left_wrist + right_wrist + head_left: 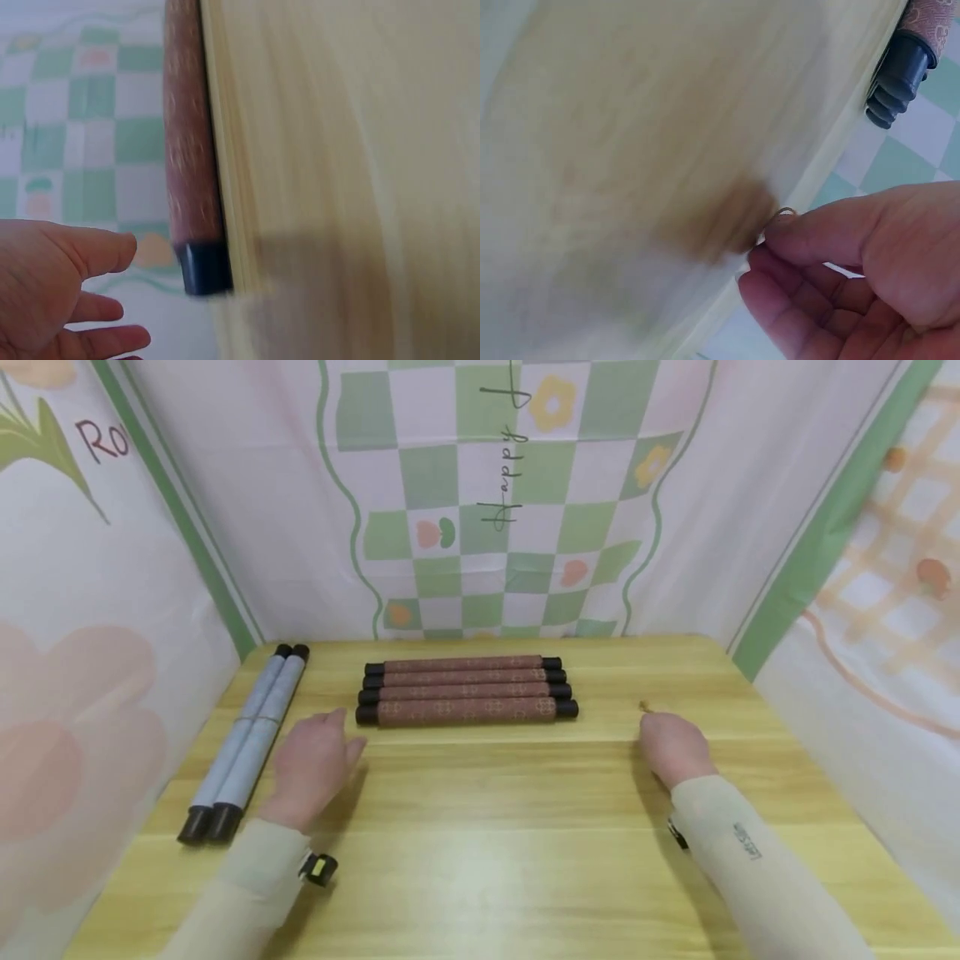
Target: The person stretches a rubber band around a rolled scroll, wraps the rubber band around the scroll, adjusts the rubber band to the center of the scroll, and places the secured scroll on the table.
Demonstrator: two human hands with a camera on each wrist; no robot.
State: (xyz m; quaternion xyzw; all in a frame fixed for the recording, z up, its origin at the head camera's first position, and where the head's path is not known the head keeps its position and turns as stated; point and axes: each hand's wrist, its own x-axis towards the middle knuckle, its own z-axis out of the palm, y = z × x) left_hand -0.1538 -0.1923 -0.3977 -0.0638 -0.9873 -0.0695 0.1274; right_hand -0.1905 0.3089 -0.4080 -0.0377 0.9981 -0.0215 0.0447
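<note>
Several reddish-brown patterned scrolls (pixel 465 710) with black end knobs lie side by side at the back middle of the table. My left hand (pixel 311 768) hovers near their left end, holding nothing. In the left wrist view, the left thumb and fingers (pixel 105 255) are apart from the nearest scroll (pixel 193 135). To the right of the scrolls, my right hand (pixel 675 747) pinches a thin brownish rubber band (pixel 784 212) between thumb and index finger. Most of the band is hidden by the fingertips. The scrolls' black knobs (pixel 900 71) show at the upper right of the right wrist view.
Two pale grey-blue scrolls (pixel 251 735) lie together along the table's left side, with a thin band (pixel 257 718) round their middle. The light wooden table (pixel 480 860) is bordered by printed cloth hangings (pixel 480 585) at the back and both sides.
</note>
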